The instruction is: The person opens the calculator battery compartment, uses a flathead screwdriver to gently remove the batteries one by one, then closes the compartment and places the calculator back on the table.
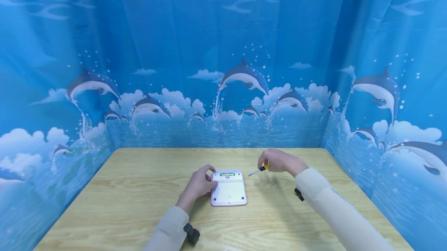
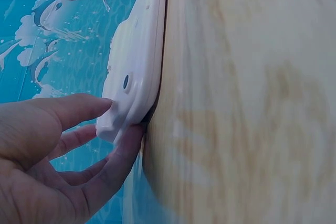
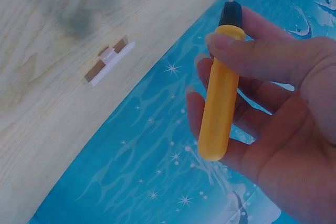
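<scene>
A flat, pale pink calculator-like device (image 1: 228,193) lies back side up on the table, dark round dots near its corners. Its battery slot (image 1: 227,174) is uncovered and shows something green inside. My left hand (image 1: 200,183) grips the device's left edge, thumb on top and fingers at the side, as the left wrist view (image 2: 68,156) also shows. In my right hand (image 1: 279,160) is a screwdriver (image 3: 218,103) with a yellow handle and black collar. Its metal tip (image 1: 253,173) points down-left, apart from the device's right side.
A small pale cover (image 3: 111,62) with a tab lies on the wooden table (image 1: 139,189) near an edge in the right wrist view. Blue dolphin-print curtains (image 1: 223,30) enclose the table's back and sides.
</scene>
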Available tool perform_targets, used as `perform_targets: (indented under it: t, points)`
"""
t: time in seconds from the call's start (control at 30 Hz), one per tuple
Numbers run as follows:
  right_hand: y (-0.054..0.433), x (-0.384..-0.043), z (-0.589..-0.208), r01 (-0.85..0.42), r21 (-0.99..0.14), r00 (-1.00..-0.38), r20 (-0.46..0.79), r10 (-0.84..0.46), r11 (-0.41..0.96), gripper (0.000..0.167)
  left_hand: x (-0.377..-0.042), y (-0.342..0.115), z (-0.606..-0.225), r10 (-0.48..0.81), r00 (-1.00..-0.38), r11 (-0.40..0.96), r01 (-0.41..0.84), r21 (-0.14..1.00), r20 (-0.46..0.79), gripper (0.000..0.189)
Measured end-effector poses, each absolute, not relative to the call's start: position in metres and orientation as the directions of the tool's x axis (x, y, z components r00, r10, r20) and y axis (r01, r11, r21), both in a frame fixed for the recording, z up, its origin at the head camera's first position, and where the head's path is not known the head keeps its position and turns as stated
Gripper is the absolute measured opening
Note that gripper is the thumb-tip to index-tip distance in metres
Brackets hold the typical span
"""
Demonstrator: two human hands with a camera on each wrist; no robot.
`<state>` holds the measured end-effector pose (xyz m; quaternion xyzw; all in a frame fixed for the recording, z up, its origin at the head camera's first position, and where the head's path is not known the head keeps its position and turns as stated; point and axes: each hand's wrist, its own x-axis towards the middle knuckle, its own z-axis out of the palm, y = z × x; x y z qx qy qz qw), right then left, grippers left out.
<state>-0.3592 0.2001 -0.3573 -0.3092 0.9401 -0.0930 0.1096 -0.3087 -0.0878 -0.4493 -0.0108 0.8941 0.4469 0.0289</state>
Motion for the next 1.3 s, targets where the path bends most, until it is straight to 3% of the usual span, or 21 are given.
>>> perform_targets:
  t: [0.47,1.3]
  points:
    - [0.181,-0.362,-0.357,-0.567,-0.262,-0.787,-0.108,-0.607,0.781,0.043,-0.309,-0.088,-0.45,0.015,-0.998,0.597,-0.041,0.801,-0.062,0.037]
    - [0.14,-0.357,-0.358,-0.575,-0.119,-0.8,-0.125,-0.587,0.809,0.038,-0.31,-0.088,-0.452,0.013,-0.998,0.6,-0.048,0.798,-0.07,0.038]
